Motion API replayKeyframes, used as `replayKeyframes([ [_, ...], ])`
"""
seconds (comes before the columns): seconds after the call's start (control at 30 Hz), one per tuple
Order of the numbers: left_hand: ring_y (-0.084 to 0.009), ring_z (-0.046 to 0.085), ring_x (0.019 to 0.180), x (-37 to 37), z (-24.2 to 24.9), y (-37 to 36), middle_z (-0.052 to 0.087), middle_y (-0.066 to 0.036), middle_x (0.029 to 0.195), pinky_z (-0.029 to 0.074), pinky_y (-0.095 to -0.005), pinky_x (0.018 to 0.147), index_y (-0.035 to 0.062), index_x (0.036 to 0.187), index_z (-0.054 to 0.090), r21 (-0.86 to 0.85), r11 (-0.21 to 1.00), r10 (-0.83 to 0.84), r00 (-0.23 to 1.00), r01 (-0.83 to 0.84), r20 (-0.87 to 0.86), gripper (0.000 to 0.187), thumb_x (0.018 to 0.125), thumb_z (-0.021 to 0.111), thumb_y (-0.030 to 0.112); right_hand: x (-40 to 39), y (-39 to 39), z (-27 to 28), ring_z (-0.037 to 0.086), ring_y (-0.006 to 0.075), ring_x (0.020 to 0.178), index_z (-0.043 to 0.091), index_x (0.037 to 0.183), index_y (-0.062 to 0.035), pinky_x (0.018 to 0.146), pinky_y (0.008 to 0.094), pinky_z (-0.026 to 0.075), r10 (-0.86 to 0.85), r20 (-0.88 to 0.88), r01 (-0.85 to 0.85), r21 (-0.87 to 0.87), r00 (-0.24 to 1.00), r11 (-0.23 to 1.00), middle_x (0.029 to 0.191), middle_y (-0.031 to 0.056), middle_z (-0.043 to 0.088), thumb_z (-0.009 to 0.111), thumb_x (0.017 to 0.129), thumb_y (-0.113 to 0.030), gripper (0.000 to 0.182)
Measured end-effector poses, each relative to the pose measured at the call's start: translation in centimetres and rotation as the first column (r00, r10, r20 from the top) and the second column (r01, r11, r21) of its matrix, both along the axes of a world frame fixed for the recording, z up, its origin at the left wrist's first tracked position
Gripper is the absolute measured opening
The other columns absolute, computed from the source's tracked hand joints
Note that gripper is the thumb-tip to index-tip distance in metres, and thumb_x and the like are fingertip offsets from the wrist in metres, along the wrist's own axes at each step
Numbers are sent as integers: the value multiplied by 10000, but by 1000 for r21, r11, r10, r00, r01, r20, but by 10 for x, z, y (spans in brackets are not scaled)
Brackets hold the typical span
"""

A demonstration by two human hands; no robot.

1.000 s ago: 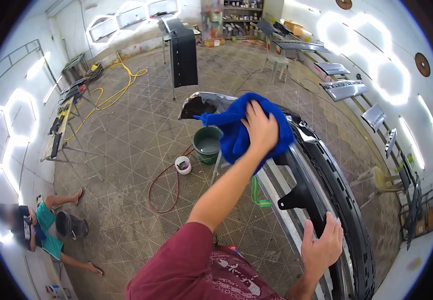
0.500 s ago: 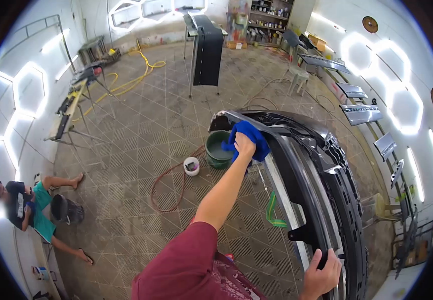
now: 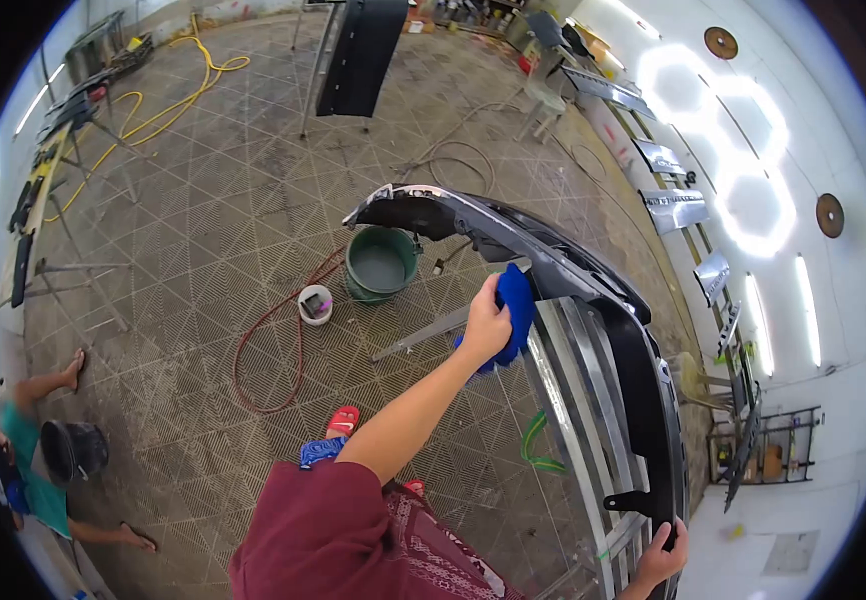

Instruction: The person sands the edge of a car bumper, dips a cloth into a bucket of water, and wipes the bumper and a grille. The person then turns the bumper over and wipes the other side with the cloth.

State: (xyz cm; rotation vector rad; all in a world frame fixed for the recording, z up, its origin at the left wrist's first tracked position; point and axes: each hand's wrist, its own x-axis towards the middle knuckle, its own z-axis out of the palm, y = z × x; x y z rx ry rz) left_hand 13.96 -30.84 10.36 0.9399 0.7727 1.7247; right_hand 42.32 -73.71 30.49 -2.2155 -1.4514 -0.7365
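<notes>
A long black car bumper (image 3: 553, 255) curves from the upper middle down the right side, over a stand of bare metal bars (image 3: 575, 400). My left hand (image 3: 488, 320) is closed on a bunched blue cloth (image 3: 516, 305), held against the bumper's inner edge near its far corner. Lower right, my right hand (image 3: 661, 558) grips the bumper's edge below a small black bracket (image 3: 630, 500). Its fingers curl round the edge and are partly hidden. A green strap (image 3: 533, 445) hangs at the stand's left side.
A green bucket (image 3: 381, 265) of liquid and a small white tub (image 3: 315, 304) stand beside the bumper's far end. A red hose (image 3: 243, 375) loops nearby. Another person (image 3: 38, 450) sits far left beside a black bucket (image 3: 73, 450). Panels (image 3: 675, 208) line the right wall.
The bumper has shifted and turned on the stand, baring more metal bars. My left hand and cloth sit farther from its far tip. The camera view has tilted down and swung right.
</notes>
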Motion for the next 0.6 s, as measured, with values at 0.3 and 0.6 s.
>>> replayKeyframes([
  [0.3,-256,698,777,21,-2,17,712,-188,851,540,-398,742,-41,1251,563,-275,961,32,999,-35,-16,322,932,558,1,-9,9,3,722,345,914,718,1111,51,851,421,554,-40,-60,40,4,997,999,1019,207,757,685,986,-161,248],
  [0.6,-179,677,924,4,-15,-2,709,-123,1035,543,-365,826,-42,1189,626,-119,989,66,979,-91,-195,247,1052,553,150,5,10,1,719,323,915,720,1118,48,845,414,552,-59,-100,59,0,993,998,1016,199,757,678,1000,-185,265],
])
